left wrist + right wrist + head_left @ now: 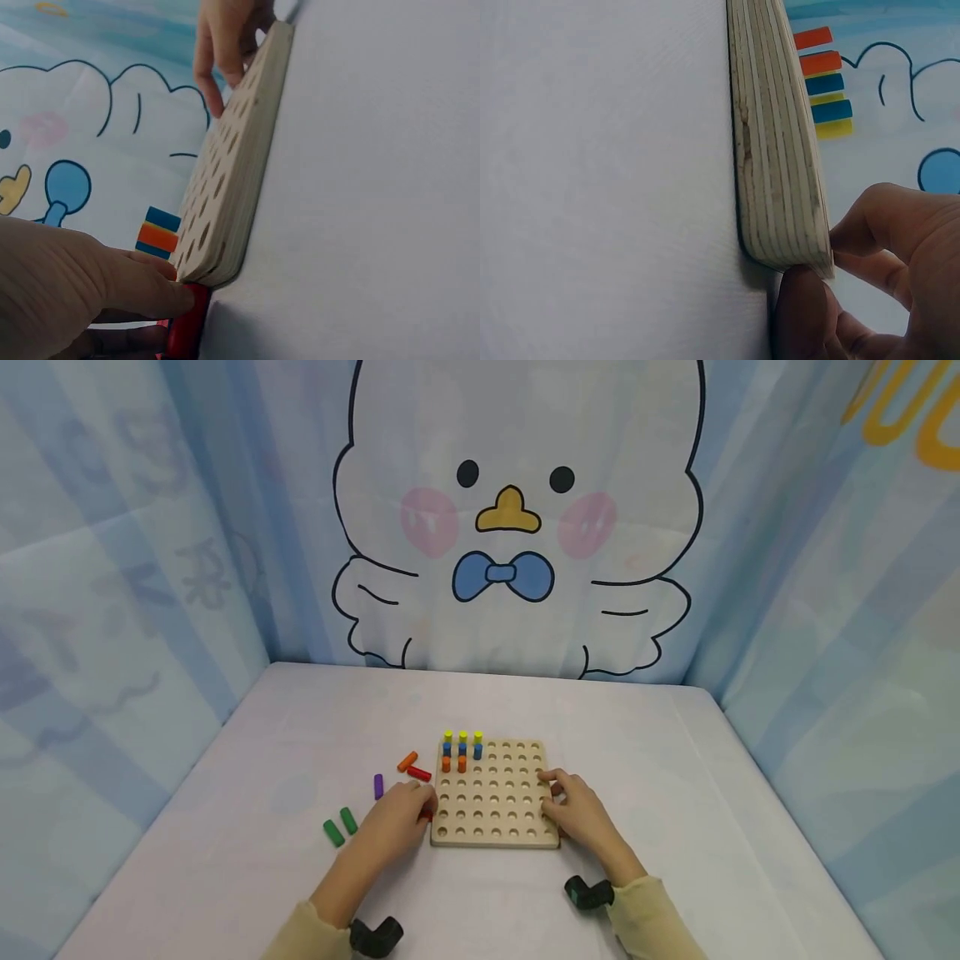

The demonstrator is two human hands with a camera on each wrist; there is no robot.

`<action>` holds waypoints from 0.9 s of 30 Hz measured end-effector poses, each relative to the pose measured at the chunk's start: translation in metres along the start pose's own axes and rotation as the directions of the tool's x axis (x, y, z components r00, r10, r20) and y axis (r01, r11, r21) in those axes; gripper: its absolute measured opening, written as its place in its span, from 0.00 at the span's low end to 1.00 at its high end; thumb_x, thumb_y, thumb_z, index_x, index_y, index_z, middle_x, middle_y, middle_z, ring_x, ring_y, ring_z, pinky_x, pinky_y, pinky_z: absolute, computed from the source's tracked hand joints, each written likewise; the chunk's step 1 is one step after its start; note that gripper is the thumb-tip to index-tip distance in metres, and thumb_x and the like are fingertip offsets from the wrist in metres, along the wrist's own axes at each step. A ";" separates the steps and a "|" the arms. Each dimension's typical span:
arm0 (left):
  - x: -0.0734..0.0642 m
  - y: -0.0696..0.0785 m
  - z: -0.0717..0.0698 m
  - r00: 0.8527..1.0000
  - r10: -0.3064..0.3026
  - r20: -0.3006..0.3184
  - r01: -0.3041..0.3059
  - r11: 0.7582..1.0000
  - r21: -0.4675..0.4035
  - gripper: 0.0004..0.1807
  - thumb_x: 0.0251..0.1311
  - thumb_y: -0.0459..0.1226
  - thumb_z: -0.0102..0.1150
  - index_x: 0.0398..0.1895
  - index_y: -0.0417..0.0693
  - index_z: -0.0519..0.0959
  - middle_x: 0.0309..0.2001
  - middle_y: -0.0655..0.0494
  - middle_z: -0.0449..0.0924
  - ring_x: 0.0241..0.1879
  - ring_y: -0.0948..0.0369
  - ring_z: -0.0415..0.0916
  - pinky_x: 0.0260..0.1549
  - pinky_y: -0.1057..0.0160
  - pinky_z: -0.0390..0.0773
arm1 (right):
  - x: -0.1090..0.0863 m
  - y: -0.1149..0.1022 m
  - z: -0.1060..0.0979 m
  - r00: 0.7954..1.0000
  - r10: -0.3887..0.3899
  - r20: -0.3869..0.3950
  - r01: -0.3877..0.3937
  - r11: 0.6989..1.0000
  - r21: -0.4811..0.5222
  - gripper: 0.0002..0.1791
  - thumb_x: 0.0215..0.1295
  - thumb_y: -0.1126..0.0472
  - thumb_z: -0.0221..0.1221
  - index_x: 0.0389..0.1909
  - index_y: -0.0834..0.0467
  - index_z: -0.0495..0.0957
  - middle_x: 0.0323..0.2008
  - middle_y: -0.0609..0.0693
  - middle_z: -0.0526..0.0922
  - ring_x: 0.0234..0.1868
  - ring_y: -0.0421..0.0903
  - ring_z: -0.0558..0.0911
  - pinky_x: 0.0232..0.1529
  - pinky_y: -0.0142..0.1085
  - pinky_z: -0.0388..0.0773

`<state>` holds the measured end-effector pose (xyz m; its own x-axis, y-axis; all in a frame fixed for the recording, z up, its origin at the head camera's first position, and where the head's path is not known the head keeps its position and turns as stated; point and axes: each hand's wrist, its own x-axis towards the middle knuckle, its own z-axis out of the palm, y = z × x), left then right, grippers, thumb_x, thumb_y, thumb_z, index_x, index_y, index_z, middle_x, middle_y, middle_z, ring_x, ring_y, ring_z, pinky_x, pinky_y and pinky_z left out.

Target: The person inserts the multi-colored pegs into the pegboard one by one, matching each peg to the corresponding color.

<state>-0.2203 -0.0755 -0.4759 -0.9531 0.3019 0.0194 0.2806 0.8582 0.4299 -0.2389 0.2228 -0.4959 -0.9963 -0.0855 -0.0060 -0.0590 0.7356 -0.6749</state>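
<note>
A square wooden pegboard (pixel 495 827) lies on the table, its rows of round holes facing up. Yellow pegs (pixel 462 737), blue pegs (pixel 462 750) and two orange pegs (pixel 461 765) stand in its far left holes. My left hand (pixel 397 818) is low beside the board's left edge; its fingers pinch a red peg (pixel 187 322) right by the near corner. At the opposite edge my right hand (pixel 581 810) grips the board, thumb against its side and fingers over the top.
Left of the board lie a loose orange peg (pixel 407 762), another red peg (pixel 419 773), a purple peg (pixel 378 787) and two green pegs (pixel 333 833). Printed curtains (pixel 517 627) enclose the white table (pixel 675 760) at its back and sides.
</note>
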 end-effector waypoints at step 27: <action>0.010 0.018 0.001 0.978 0.040 -0.203 -0.063 0.992 -0.107 0.09 0.65 0.31 0.67 0.46 0.52 0.84 0.43 0.58 0.77 0.40 0.61 0.76 0.43 0.61 0.83 | 0.000 -0.001 0.001 1.000 -0.007 -0.014 0.006 0.999 -0.048 0.22 0.67 0.63 0.61 0.62 0.57 0.79 0.44 0.55 0.79 0.34 0.44 0.74 0.35 0.38 0.72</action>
<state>-0.2251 -0.0568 -0.4686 -0.9443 0.2457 0.2191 0.3262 0.7882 0.5218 -0.2389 0.2215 -0.4959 -0.9967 -0.0812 0.0093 -0.0684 0.7665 -0.6385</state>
